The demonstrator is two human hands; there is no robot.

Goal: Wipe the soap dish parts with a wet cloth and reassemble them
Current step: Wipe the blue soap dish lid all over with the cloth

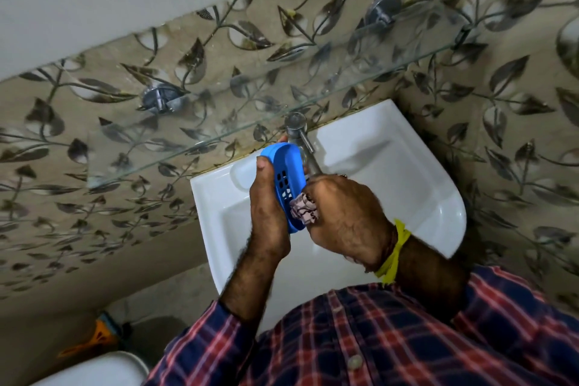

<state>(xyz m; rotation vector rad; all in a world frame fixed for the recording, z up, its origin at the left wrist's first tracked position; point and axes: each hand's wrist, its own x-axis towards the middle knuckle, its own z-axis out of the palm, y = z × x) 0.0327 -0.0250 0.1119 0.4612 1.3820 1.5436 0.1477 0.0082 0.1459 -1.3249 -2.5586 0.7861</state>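
Here tap (305, 147) and glass shelf (219, 122) crowd blue soap dish (286, 175).

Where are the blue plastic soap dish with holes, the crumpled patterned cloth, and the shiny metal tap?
Blue plastic soap dish with holes (286, 171): head view, on its slotted inner face.
Crumpled patterned cloth (303, 211): head view, on the bunched end sticking out.
Shiny metal tap (296, 125): head view, on its round top.

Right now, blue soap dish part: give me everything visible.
The blue soap dish part looks like moulded plastic: oval, with a raised rim and rectangular drain slots. It is held tilted on edge over the white sink, below the tap. The left hand grips it; the right hand presses a patterned cloth against its slotted face.
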